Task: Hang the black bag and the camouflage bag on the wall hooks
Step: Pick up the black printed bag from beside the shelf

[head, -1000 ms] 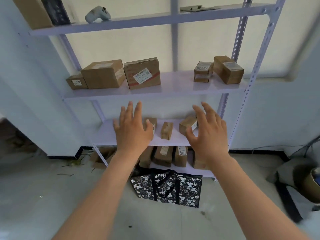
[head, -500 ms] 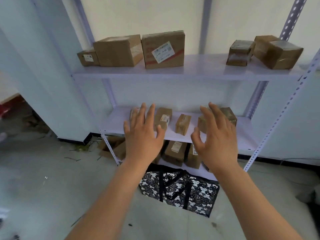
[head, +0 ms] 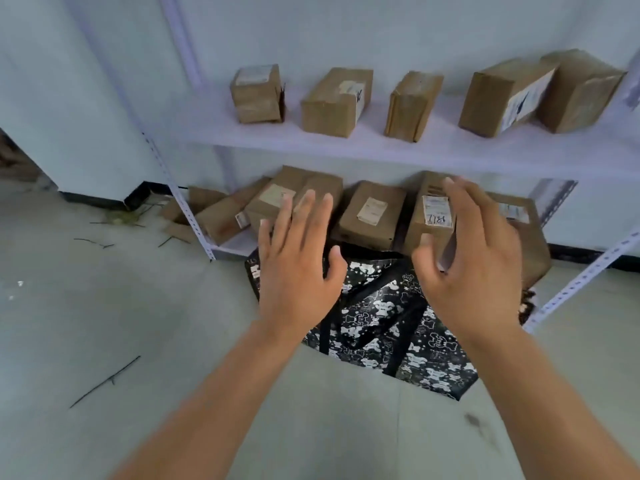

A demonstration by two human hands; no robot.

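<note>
A black bag [head: 384, 317] with a white patchy print and black straps lies flat on the floor, its far edge tucked under the bottom shelf. My left hand [head: 298, 268] hovers over the bag's left part, fingers spread, holding nothing. My right hand [head: 474, 258] hovers over its right part, fingers apart and slightly curled, also holding nothing. Both hands hide parts of the bag. Only this one bag is in view, and no wall hooks are visible.
A white metal shelf rack [head: 381, 147] stands against the wall, with several cardboard boxes [head: 336, 102] on its shelves and more boxes [head: 372, 214] on the bottom shelf just behind the bag. Perforated posts [head: 183, 206] flank it. Twigs [head: 104, 381] litter the grey floor.
The view has tilted down and moved closer to the lower shelves. Both hands have dropped toward the bag on the floor, still spread and holding nothing.
</note>
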